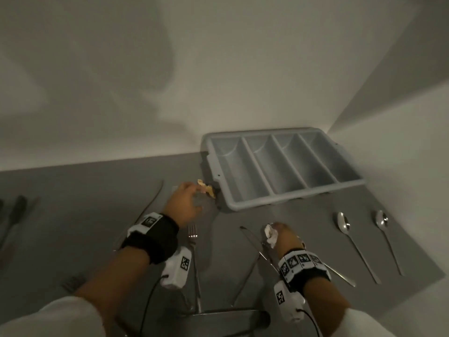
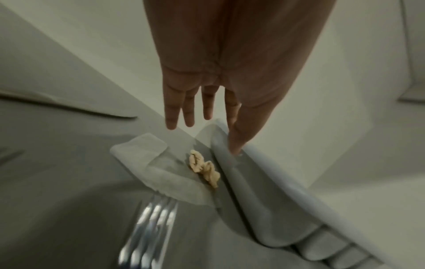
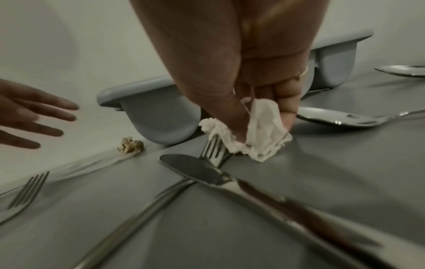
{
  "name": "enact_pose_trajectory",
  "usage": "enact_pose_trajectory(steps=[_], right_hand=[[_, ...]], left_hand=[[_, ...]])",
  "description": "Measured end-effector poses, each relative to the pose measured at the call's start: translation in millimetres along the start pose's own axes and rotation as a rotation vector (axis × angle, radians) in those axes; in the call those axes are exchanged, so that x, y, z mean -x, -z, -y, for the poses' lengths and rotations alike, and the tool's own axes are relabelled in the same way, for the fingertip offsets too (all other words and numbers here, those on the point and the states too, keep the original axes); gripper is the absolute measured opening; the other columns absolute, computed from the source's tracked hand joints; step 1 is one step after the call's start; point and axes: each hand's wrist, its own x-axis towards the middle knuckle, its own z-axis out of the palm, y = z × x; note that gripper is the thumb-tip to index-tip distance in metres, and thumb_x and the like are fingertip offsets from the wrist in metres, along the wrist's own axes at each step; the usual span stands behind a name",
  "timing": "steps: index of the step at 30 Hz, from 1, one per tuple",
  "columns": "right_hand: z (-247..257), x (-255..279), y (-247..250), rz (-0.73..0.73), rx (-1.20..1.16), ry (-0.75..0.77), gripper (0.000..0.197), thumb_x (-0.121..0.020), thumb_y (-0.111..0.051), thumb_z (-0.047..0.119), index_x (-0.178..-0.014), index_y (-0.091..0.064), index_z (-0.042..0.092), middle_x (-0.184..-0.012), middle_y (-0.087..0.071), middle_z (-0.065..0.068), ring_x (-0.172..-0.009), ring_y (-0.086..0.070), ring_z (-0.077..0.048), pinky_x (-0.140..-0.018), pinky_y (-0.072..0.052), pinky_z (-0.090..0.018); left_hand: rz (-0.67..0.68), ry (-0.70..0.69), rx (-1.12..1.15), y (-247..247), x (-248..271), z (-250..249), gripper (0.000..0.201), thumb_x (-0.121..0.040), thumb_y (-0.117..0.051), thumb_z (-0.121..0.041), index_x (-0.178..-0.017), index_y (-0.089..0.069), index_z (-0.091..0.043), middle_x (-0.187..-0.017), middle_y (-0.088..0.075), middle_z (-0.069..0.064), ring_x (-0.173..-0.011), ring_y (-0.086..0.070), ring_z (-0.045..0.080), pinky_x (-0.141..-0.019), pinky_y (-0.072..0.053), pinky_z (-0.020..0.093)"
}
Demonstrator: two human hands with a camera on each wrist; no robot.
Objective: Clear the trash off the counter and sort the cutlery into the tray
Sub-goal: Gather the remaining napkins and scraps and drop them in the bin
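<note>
My left hand (image 1: 186,200) (image 2: 202,116) hovers with straight fingers above a crumpled tan scrap (image 1: 207,188) (image 2: 204,168) (image 3: 130,144) and a clear wrapper (image 2: 151,163) beside the grey cutlery tray (image 1: 279,166). It touches neither. My right hand (image 1: 283,235) (image 3: 257,125) pinches a crumpled white tissue (image 1: 270,234) (image 3: 257,132) just above the counter, over a fork's tines (image 3: 212,148). A knife (image 3: 230,180) crosses that fork under the right wrist. All four tray compartments hold nothing.
Two spoons (image 1: 343,223) (image 1: 382,218) lie right of my right hand. A fork (image 1: 193,235) lies under my left wrist, a long knife (image 1: 153,198) left of it, and more cutlery (image 1: 14,215) at far left. A wall corner stands behind the tray.
</note>
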Motion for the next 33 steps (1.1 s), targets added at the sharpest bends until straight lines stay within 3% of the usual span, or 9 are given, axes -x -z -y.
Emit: enact_pose_trajectory(steps=[3, 6, 10, 18, 22, 24, 26, 30, 33], right_hand=[[-5, 1, -2, -0.086, -0.160, -0.043, 0.026, -0.087, -0.049, 0.017, -0.108, -0.061, 0.011, -0.111, -0.064, -0.014, -0.104, -0.059, -0.034, -0.095, -0.047, -0.037], [-16, 13, 1, -0.217, -0.363, -0.035, 0.036, -0.088, -0.045, 0.002, -0.122, -0.054, 0.010, -0.125, -0.055, -0.015, -0.112, -0.052, -0.032, -0.091, -0.040, -0.030], [-30, 37, 7, -0.368, -0.512, 0.023, 0.034, -0.086, -0.046, -0.004, -0.115, -0.058, 0.007, -0.116, -0.057, -0.015, -0.100, -0.054, -0.028, -0.085, -0.036, -0.025], [-61, 75, -1, -0.409, -0.720, 0.046, 0.027, -0.084, -0.057, 0.000, -0.108, -0.061, 0.010, -0.104, -0.064, -0.013, -0.092, -0.062, -0.028, -0.080, -0.047, -0.031], [-81, 89, -3, -0.421, -0.743, 0.054, 0.024, -0.082, -0.060, 0.002, -0.104, -0.063, 0.012, -0.093, -0.068, -0.011, -0.076, -0.062, -0.018, -0.065, -0.045, -0.022], [-96, 100, 0, -0.452, -0.759, 0.049, 0.022, -0.082, -0.060, 0.003, -0.102, -0.063, 0.013, -0.080, -0.064, 0.002, -0.069, -0.056, -0.003, -0.060, -0.039, -0.014], [-119, 112, 2, -0.485, -0.764, 0.031, 0.021, -0.082, -0.060, 0.003, -0.100, -0.064, 0.014, -0.074, -0.059, 0.008, -0.067, -0.055, -0.005, -0.060, -0.038, -0.016], [-176, 143, -4, -0.519, -0.864, -0.051, 0.022, -0.080, -0.060, -0.003, -0.091, -0.064, 0.016, -0.072, -0.062, 0.001, -0.072, -0.059, -0.022, -0.059, -0.043, -0.020], [-223, 170, -19, -0.582, -0.915, -0.134, 0.031, -0.078, -0.064, -0.002, -0.082, -0.059, 0.029, -0.073, -0.064, 0.002, -0.070, -0.062, -0.020, -0.057, -0.044, -0.010]], left_hand=[[0.155, 0.072, -0.290, 0, -35, 6, 0.079, -0.068, -0.068, -0.011, -0.137, -0.031, -0.023, -0.151, -0.016, 0.020, -0.134, -0.031, 0.040, -0.112, -0.031, 0.042], [0.331, 0.091, -0.572, -7, -65, 22, 0.108, -0.063, -0.076, -0.019, -0.141, -0.004, -0.038, -0.156, 0.009, 0.012, -0.139, -0.017, 0.043, -0.114, -0.026, 0.053], [0.446, 0.054, -0.678, -18, -75, 33, 0.104, -0.064, -0.079, -0.019, -0.141, -0.011, -0.036, -0.157, -0.007, 0.006, -0.136, -0.031, 0.033, -0.112, -0.033, 0.040], [0.231, 0.074, -0.507, -19, -49, 37, 0.026, -0.079, -0.062, -0.013, -0.104, -0.066, -0.010, -0.118, -0.060, 0.016, -0.107, -0.057, 0.034, -0.093, -0.045, 0.036], [0.172, 0.190, -0.460, -3, -40, 27, 0.025, -0.076, -0.065, -0.005, -0.101, -0.069, -0.007, -0.112, -0.068, 0.013, -0.104, -0.061, 0.029, -0.093, -0.047, 0.034], [0.040, 0.249, -0.360, 11, -32, 13, 0.022, -0.074, -0.068, -0.005, -0.096, -0.070, -0.004, -0.108, -0.069, 0.017, -0.100, -0.062, 0.032, -0.087, -0.048, 0.036], [-0.124, 0.267, -0.218, 23, -14, -8, 0.018, -0.073, -0.069, -0.002, -0.091, -0.070, 0.000, -0.101, -0.069, 0.023, -0.093, -0.063, 0.034, -0.082, -0.048, 0.036], [-0.338, 0.086, 0.034, 23, 58, -78, 0.021, -0.076, -0.064, 0.006, -0.096, -0.067, 0.005, -0.089, -0.063, 0.011, -0.062, -0.057, 0.006, -0.055, -0.039, -0.004], [-0.293, -0.049, 0.219, -15, 114, -132, 0.022, -0.074, -0.064, 0.008, -0.092, -0.069, -0.004, -0.087, -0.064, 0.003, -0.065, -0.057, -0.004, -0.059, -0.038, -0.009]])
